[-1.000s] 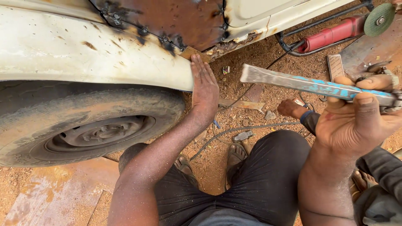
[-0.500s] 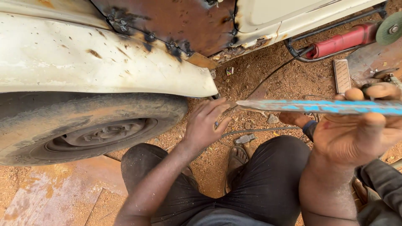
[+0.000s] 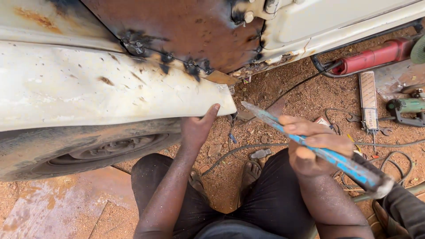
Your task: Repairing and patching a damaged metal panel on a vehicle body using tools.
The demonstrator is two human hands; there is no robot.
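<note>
The left hand (image 3: 197,128) reached up under the lower edge of the dented white fender (image 3: 110,88), its fingers spread and pressed against the underside of the panel, the thumb pointing up along the fender's rear tip. The right hand (image 3: 310,148) was wrapped shut around a long flat metal tool with a worn blue coating (image 3: 310,144), which slanted from a bare grey tip near the fender's corner down to a thicker end at lower right. The tip stood just beside the fender edge, though whether it touched could not be told. Below the fender sat the dusty tyre (image 3: 84,150) on its wheel. Above, a rusty brown patch panel (image 3: 177,31) showed blackened weld spots along its seam. On the red dirt ground (image 3: 287,93) lay a red power tool (image 3: 372,57), a green one (image 3: 409,106), and loose cables (image 3: 248,148). The person squatted in dark trousers, bare toes showing between the knees.
</note>
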